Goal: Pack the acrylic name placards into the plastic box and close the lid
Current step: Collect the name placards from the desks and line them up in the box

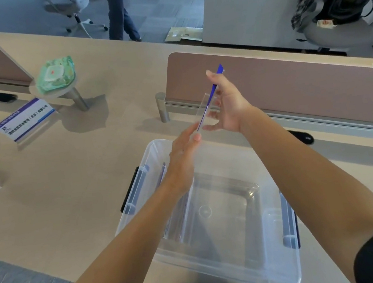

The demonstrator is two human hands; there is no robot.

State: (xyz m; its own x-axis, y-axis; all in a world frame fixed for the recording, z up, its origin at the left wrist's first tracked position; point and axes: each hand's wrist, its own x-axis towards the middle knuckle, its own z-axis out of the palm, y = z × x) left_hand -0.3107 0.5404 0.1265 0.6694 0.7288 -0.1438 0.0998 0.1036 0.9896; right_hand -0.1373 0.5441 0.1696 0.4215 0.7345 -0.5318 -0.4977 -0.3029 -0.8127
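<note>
A clear plastic box with dark side latches stands open on the desk in front of me. Placards stand on edge inside it along the left wall. Above the box's far rim I hold an acrylic name placard edge-on, its blue strip showing. My right hand grips its upper part, and my left hand pinches its lower end. Another placard with blue and white print stands on the desk at the far left. The lid is not in view.
A brown divider panel runs behind the box. A green wipes pack rests on a round stand at the back left. A person's legs and office chairs are on the floor beyond the desk.
</note>
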